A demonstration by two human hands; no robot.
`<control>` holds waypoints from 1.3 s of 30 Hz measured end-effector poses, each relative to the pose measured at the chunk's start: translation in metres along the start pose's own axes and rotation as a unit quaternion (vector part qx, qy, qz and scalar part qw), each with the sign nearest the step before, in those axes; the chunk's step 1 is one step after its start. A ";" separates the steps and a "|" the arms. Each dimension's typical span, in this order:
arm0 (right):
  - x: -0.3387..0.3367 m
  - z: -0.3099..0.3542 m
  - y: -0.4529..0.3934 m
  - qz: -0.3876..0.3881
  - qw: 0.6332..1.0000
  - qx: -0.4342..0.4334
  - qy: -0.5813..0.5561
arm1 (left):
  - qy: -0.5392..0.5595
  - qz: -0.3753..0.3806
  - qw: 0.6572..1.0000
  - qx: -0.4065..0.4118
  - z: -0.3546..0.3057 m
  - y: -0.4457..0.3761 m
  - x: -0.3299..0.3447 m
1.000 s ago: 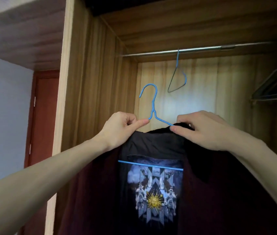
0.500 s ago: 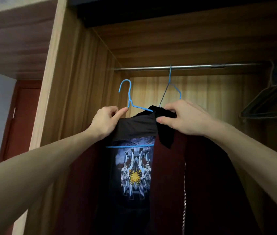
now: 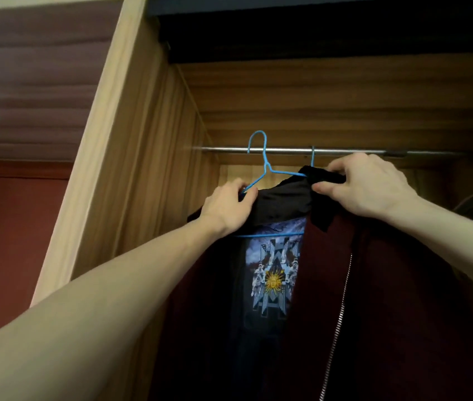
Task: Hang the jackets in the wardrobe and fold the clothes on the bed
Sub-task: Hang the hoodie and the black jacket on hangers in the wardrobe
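Head view tilts upward, close to the wardrobe rail (image 3: 345, 152).

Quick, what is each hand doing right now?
Left hand: closed, pinching the blue hanger and the jacket.
Right hand: closed, gripping the jacket's black collar.

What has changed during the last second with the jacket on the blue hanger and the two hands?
Both hands lifted the dark red zip jacket on its blue wire hanger up toward the metal wardrobe rail; the hook now overlaps the rail. The left hand and right hand kept their grips. The second blue hanger stayed on the rail.
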State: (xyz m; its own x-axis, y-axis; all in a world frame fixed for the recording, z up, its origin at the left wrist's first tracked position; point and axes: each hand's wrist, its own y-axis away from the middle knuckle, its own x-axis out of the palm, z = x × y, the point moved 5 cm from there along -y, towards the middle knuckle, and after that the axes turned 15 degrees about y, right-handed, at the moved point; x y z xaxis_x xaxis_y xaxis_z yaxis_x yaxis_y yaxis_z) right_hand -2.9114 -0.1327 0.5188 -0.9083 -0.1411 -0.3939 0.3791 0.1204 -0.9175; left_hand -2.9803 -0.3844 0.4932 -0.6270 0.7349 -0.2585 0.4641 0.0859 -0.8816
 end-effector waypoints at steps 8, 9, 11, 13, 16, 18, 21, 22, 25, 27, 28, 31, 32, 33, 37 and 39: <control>0.014 0.035 -0.056 -0.004 0.997 0.057 0.057 | -0.010 -0.001 0.995 0.104 0.010 -0.015 0.001; 0.018 0.038 -0.062 -0.005 0.996 0.062 0.062 | -0.009 0.000 0.994 0.111 0.011 -0.013 0.001; 0.024 0.042 -0.071 -0.012 0.995 0.072 0.068 | -0.010 0.001 0.993 0.122 0.014 -0.010 0.002; 0.030 0.042 -0.078 -0.022 0.994 0.085 0.071 | -0.011 0.008 0.992 0.123 0.018 -0.011 0.003; 0.039 0.042 -0.086 -0.033 0.991 0.110 0.066 | -0.022 0.013 0.992 0.121 0.027 -0.014 0.002; 0.046 0.043 -0.090 -0.027 0.990 0.126 0.061 | -0.033 0.014 0.992 0.121 0.034 -0.017 0.001; 0.060 0.046 -0.091 -0.011 0.989 0.138 0.059 | -0.048 0.020 0.991 0.120 0.041 -0.017 0.000; 0.063 0.046 -0.091 -0.007 0.988 0.139 0.062 | -0.051 0.019 0.991 0.120 0.043 -0.018 -0.001; 0.066 0.047 -0.089 0.003 0.989 0.134 0.063 | -0.057 0.012 0.991 0.121 0.044 -0.019 -0.002; 0.067 0.050 -0.086 0.013 0.989 0.131 0.062 | -0.055 0.008 0.991 0.122 0.044 -0.019 -0.003; 0.069 0.051 -0.084 0.018 0.990 0.128 0.062 | -0.054 0.007 0.991 0.120 0.044 -0.019 -0.004; 0.081 0.058 -0.074 0.023 0.991 0.115 0.070 | -0.055 0.004 0.992 0.111 0.047 -0.015 -0.003; 0.085 0.060 -0.070 0.024 0.991 0.108 0.076 | -0.053 0.001 0.993 0.108 0.048 -0.013 -0.002; 0.088 0.061 -0.066 0.025 0.991 0.103 0.080 | -0.052 0.000 0.993 0.106 0.049 -0.010 0.000; 0.092 0.069 -0.062 0.050 0.992 0.100 0.057 | -0.053 0.012 0.994 0.094 0.053 0.004 0.009; 0.089 0.074 -0.061 0.068 0.993 0.093 0.036 | -0.048 0.009 0.995 0.090 0.054 0.010 0.011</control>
State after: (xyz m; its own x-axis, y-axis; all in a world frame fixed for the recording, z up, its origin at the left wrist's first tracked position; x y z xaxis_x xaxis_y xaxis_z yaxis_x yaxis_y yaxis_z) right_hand -3.0022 -0.2256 0.5358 -0.8546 -0.0636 -0.5153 0.5185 -0.0506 -0.8536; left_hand -3.0162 -0.4123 0.4601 -0.6808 0.6668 -0.3030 0.3607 -0.0548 -0.9311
